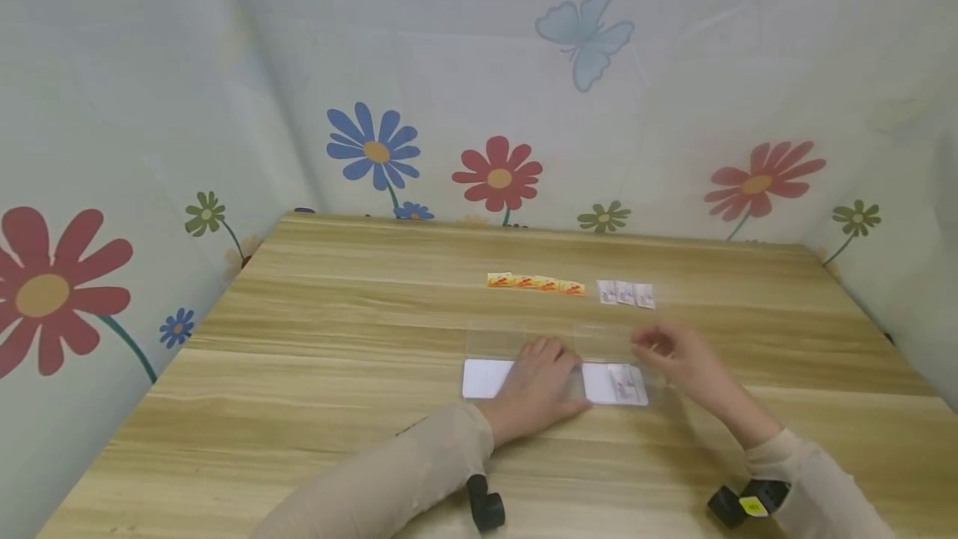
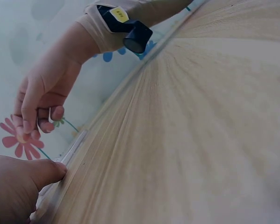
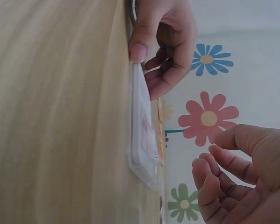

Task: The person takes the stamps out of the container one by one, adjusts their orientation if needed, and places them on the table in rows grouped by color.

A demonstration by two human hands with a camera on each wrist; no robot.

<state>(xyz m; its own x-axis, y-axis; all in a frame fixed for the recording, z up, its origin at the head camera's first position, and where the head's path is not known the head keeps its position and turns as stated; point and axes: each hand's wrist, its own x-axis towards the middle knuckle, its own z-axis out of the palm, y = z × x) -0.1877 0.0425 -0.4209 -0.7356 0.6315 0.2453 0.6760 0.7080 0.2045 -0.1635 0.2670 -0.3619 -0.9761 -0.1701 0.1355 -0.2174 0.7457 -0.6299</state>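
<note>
Two flat white packs in clear plastic bags lie side by side on the table, a left pack (image 1: 482,378) and a right pack (image 1: 599,385). Their transparent flaps spread toward the back. A small printed white packet (image 1: 627,385) lies on the right end of the right pack. My left hand (image 1: 535,385) covers the gap between them; its thumb and fingers grip the right pack (image 3: 140,119) by its left end. Above the far right corner of that pack hovers my right hand (image 1: 677,356). Its fingers are loosely bent, and nothing shows between them (image 3: 238,177).
Behind the packs lies a row of several yellow-orange packets (image 1: 535,284). To their right are three small white packets (image 1: 625,294). The wood-grain table (image 1: 299,314) ends at a curtain (image 1: 449,65) printed with flowers. Each wrist carries a black camera (image 1: 486,507).
</note>
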